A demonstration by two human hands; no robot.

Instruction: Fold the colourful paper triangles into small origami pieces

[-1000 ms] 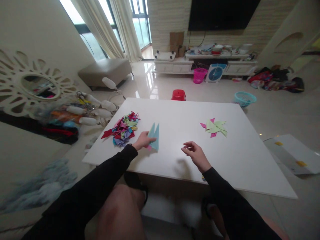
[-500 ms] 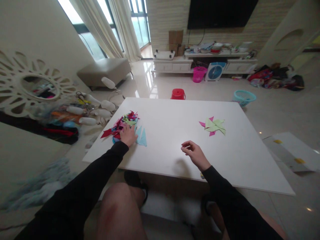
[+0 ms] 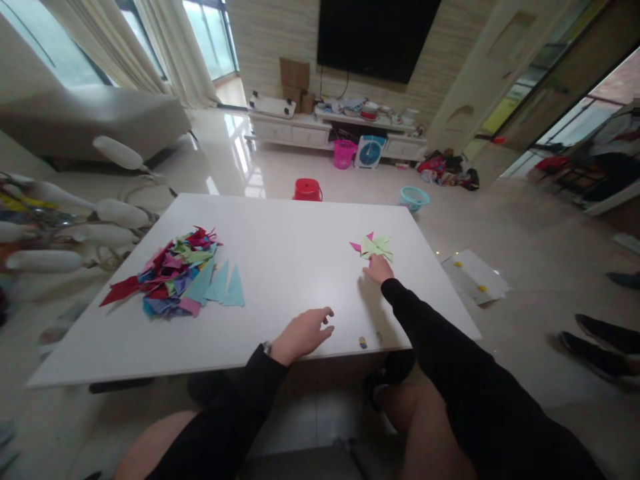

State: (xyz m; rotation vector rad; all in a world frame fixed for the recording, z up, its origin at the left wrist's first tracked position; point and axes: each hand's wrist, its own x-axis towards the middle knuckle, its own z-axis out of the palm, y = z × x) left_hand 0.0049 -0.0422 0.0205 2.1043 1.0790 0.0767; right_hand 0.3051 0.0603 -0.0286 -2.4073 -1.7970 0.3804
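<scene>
The white table [image 3: 280, 267] fills the middle of my view, with the white cabinet [image 3: 320, 130] beyond it, bowls and cardboard boxes on top, and the black television [image 3: 375, 37] on the wall above. A grey bench [image 3: 95, 123] is at far left; nearer, a lamp [image 3: 117, 153] with white shades crowds the table's left side. Past the table's far edge are a blue-and-white fan [image 3: 370, 151], a pink bin [image 3: 344, 153], a red bucket [image 3: 307, 189] and, farther right, a blue basket [image 3: 414, 198].

On the table's left lies a pile of coloured folded paper [image 3: 173, 277], light-blue pointed pieces [image 3: 234, 288] along its right side. My left hand [image 3: 303, 333] is empty and open over the near edge, thumb and fingers apart. My right hand [image 3: 380, 270] touches the green and pink folded papers [image 3: 376, 247] on the right, covering their near part; I can't tell whether it grips them. The small sticker [image 3: 363, 343] at the near edge is too tiny to read.
</scene>
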